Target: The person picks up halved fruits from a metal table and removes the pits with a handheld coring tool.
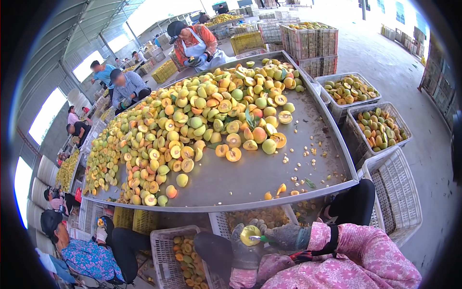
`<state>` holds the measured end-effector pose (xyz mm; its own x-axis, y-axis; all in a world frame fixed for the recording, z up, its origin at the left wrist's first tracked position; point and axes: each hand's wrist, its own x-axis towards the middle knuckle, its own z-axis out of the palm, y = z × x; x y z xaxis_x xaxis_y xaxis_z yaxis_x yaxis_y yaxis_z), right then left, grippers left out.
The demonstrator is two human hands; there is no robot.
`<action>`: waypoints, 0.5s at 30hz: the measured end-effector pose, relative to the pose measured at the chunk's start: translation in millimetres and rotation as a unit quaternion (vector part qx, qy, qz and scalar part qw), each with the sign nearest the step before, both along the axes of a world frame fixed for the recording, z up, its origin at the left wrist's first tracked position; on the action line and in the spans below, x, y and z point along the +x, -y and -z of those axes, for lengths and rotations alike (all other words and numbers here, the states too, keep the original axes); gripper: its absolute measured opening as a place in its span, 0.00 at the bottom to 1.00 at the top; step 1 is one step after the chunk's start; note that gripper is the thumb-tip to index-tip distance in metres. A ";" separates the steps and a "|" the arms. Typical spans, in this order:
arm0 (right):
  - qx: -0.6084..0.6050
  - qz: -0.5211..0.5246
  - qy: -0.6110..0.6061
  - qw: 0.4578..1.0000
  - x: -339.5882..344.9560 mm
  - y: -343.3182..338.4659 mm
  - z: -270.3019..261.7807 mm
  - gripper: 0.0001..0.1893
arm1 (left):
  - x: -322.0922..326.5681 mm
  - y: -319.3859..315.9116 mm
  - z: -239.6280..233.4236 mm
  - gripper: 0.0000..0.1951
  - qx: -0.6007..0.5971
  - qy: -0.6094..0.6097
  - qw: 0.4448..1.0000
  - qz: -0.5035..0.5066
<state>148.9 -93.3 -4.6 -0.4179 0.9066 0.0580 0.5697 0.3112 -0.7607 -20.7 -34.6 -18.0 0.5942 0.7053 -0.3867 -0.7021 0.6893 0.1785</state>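
In front of my lap, my left hand [245,253] in a grey glove holds a yellow-green stone fruit [249,231], likely an apricot or peach. My right hand [283,235], gloved alike, grips a small hand tool [265,238] with a green handle. Its metal tip lies against the fruit's face; how deep it sits cannot be told. Just beyond my hands, under the table edge, a white crate [218,221] contains orange fruit pieces. Above it stands a metal-topped table [231,180] heaped with whole and halved fruit [195,123], many halves showing their stones.
A crate of fruit halves [187,260] stands left of my knees. At my right is a white plastic crate [395,195], with filled crates [380,128] beyond. Loose kernels [294,178] dot the tabletop. Co-workers sit at left [90,253] and across the table [196,47].
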 end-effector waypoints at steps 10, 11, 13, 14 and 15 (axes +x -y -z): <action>-0.180 -0.093 0.192 0.960 -9.8 7.4 -7.7 0.19 | 5.1 -0.1 -16.2 0.20 -0.149 -0.007 0.989 0.015; -0.176 -0.090 0.193 0.961 -12.2 9.6 11.7 0.19 | 3.4 -2.1 -13.0 0.20 -0.144 -0.006 0.989 0.017; -0.302 -0.035 -0.024 0.952 -16.1 10.6 43.3 0.17 | 2.4 -4.3 -18.0 0.21 -0.066 -0.099 0.993 0.029; -0.352 -0.013 -0.098 0.931 -16.4 7.9 49.0 0.16 | -8.4 -9.6 -11.9 0.21 -0.005 -0.110 0.994 0.007; -0.399 0.014 -0.167 0.901 -15.3 5.7 51.7 0.16 | -12.8 -15.3 -31.9 0.21 0.084 -0.191 0.977 -0.030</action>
